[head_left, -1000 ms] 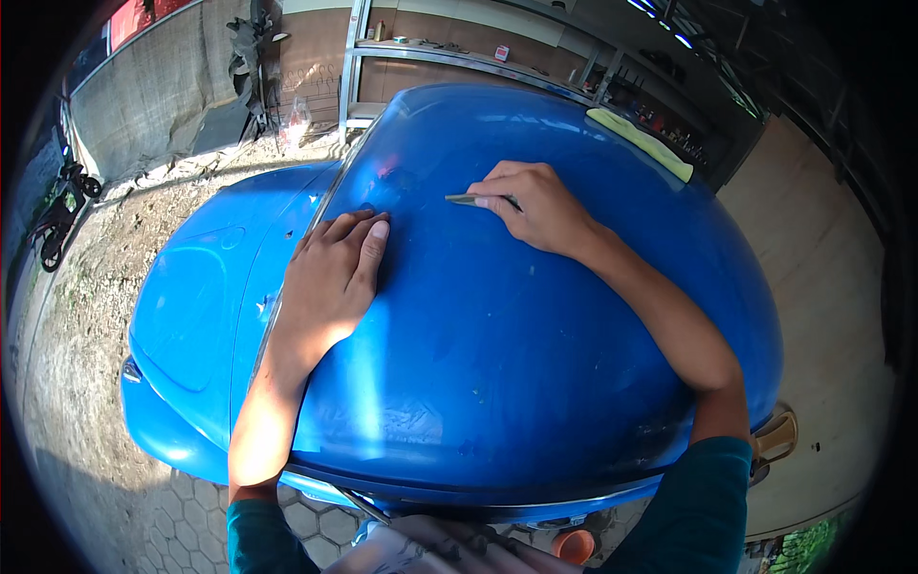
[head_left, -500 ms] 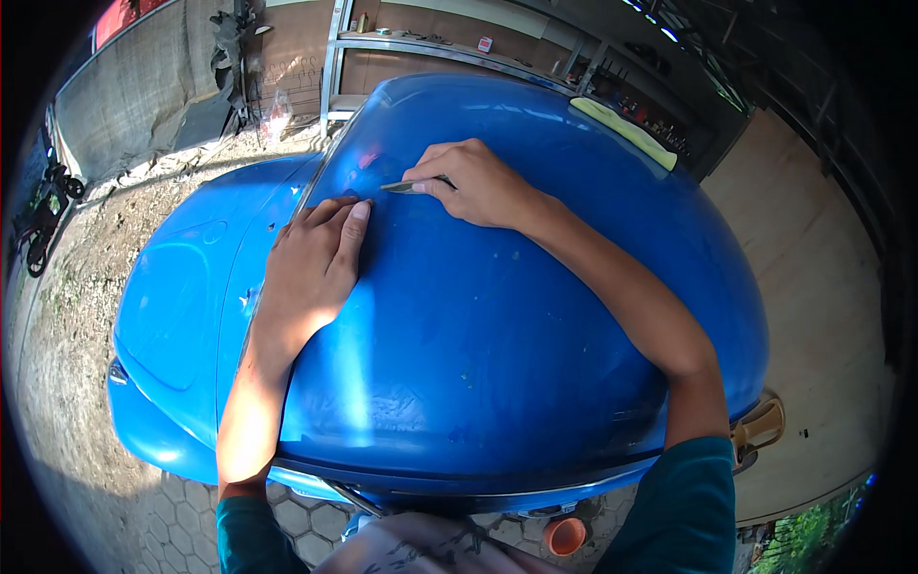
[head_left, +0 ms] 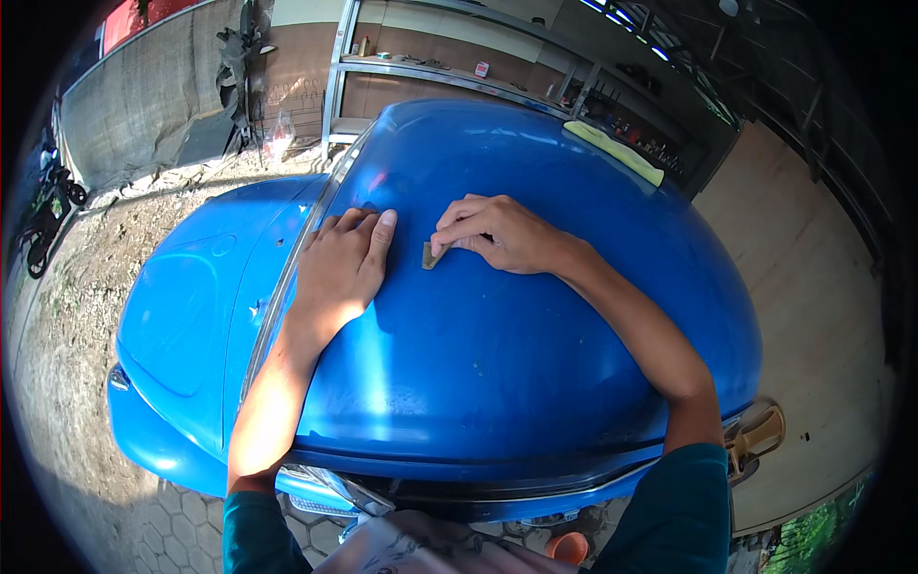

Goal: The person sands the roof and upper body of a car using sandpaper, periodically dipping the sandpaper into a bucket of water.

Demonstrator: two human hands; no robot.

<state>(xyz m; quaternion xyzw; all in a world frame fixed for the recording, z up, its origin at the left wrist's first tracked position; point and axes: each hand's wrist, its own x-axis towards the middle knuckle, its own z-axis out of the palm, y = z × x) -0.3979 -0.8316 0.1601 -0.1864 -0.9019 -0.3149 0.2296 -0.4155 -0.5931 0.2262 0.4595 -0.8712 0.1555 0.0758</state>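
A blue car's rounded roof (head_left: 478, 373) fills the middle of the view. My left hand (head_left: 346, 256) lies on the roof near its left edge, fingers stretched out and holding nothing. To its right, my right hand (head_left: 502, 232) pinches a small, flat grey-brown piece (head_left: 432, 255) between thumb and fingers. The piece is tilted, with its lower edge at or close to the blue paint; its exact kind cannot be made out. Small pale specks mark the paint.
A folded yellow-green cloth (head_left: 614, 153) rests on the roof's far right. The car's blue front hood (head_left: 177, 316) extends left. Behind stands a metal shelf (head_left: 435, 72) with small items. An orange pot (head_left: 568, 547) sits on the paving below, and a brown chair (head_left: 757, 432) stands at right.
My right hand has moved down and slightly right, turning the flat piece from nearly edge-on to show its face. My left hand remains on the roof; the view has shifted a little.
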